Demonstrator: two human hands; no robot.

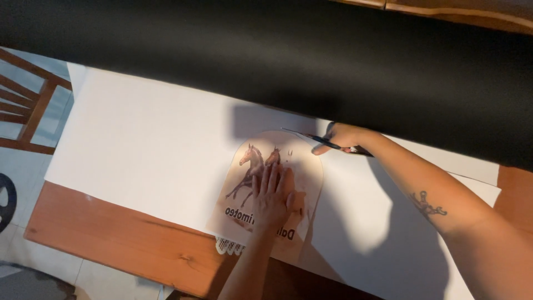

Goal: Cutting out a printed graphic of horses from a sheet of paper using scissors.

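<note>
An arched horse card (261, 166) is pinned flat on white paper (144, 144) near the surface's (111, 233) near edge by the left hand (272, 197), fingers spread. Scissors (311, 136) are gripped in the closed right hand (347, 138), blades at the card's far arched edge, pointing leftward along it. A black roll (277, 55) lies beyond.

scissor handles (355, 149) hidden, chair (28, 111) cropped

template (277, 183) on sheet (150, 139) | sheet on table (111, 239) | roll (277, 50) behind
</note>
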